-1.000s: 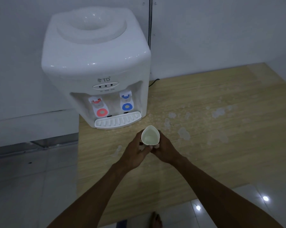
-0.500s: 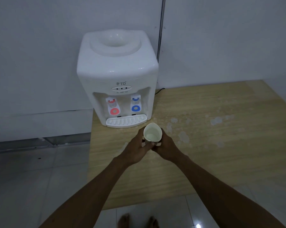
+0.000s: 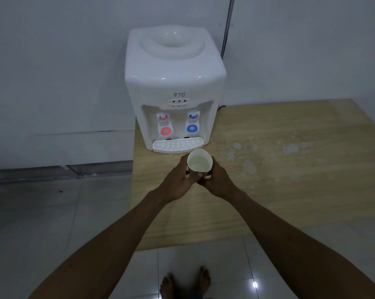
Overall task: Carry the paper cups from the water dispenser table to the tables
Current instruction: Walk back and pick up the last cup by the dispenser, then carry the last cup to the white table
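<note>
A white paper cup [image 3: 200,161] with water in it is held upright above the wooden table [image 3: 279,190], just in front of the dispenser's drip tray. My left hand [image 3: 178,186] and my right hand [image 3: 219,182] both wrap around the cup's lower part from either side, fingertips meeting beneath its rim. The white water dispenser [image 3: 173,87] stands at the table's back left corner, with a red tap and a blue tap. No other cup is in sight.
Wet patches [image 3: 248,166] mark the tabletop right of the cup. A grey wall rises behind the table. Tiled floor [image 3: 52,223] lies to the left and in front, where my bare feet [image 3: 185,283] stand near the table's front edge.
The view has drawn back from the dispenser and table, so my feet now show. Both hands keep the same hold on the cup, which has come away from the dispenser with me.
</note>
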